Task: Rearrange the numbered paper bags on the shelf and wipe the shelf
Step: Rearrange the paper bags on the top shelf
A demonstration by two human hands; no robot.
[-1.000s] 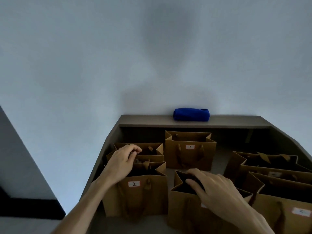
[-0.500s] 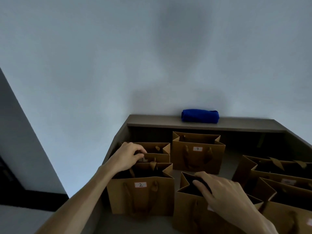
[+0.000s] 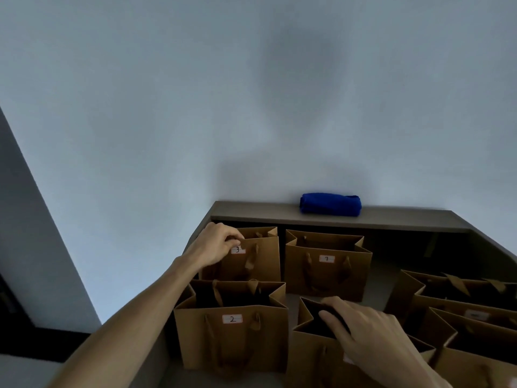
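Up at the back left of the shelf (image 3: 377,278), the left hand (image 3: 214,245) is pinched closed on the top front edge of the bag marked 3 (image 3: 253,261), thumb and fingers gripping the paper just above its white label; the bag stands upright, its whole front showing above the bag in front of it. Directly in front stands the bag marked 2 (image 3: 232,334), open-mouthed and upright. To the right of bag 3, just beside it, is the bag marked 7 (image 3: 326,266). The right hand (image 3: 372,340) rests loosely curled over the open mouth of an unnumbered-looking bag (image 3: 316,351), fingers on its rim; whether it truly grips is unclear. More bags (image 3: 464,309) crowd the right side. A rolled blue cloth (image 3: 330,204) lies on the ledge (image 3: 405,219) behind.
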